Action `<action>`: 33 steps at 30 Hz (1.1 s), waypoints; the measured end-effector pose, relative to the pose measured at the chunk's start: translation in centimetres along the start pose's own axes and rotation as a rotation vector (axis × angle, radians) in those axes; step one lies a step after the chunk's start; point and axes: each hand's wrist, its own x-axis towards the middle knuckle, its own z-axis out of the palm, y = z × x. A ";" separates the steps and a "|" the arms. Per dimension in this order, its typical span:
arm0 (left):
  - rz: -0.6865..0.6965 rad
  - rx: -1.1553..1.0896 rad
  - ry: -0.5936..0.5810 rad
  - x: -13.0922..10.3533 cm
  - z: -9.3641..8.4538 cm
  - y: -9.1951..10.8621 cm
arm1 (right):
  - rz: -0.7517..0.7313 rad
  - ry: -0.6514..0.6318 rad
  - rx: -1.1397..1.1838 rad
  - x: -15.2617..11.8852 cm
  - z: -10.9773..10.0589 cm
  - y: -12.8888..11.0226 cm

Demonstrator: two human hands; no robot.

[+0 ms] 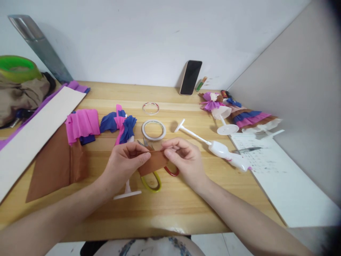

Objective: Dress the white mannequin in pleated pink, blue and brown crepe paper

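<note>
Brown paper (153,165) stretches between the left hand (129,160) and right hand (185,158), each pinching its upper edge, thumb closed against fingers. Scissors (159,182) lie partly beneath.

Front edge: open table (191,215), passable
Under strip (153,164): scissors (152,190) in the way
Beyond: tape (144,131) blocks
Right: white figure (220,149) slants across
Left: board (39,137), brown sheet (50,165) block
Back: room left of phone (191,77)

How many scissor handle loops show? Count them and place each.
2. The yellow loop shows just below the held brown paper; the red loop, partly hidden, shows just below the right hand. Others could be hidden.
</note>
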 end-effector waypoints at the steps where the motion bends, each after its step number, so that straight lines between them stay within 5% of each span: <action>1: 0.007 0.008 0.004 0.0 0.0 0.1 | 0.005 -0.011 0.029 0.0 -0.2 0.0; 10: 0.070 0.043 0.014 -0.3 -0.1 0.1 | 0.084 -0.107 -0.059 0.5 -0.2 -0.8; 19: 0.205 0.231 0.064 -0.3 -0.7 -0.1 | 0.071 -0.028 -0.102 0.8 -0.6 -1.0; 28: 0.142 0.156 0.093 -1.9 0.1 1.9 | 0.109 0.094 0.012 -0.6 0.2 -1.9; 33: 0.276 0.165 0.131 -2.9 0.0 1.5 | 0.075 0.091 0.129 -1.6 0.7 -3.0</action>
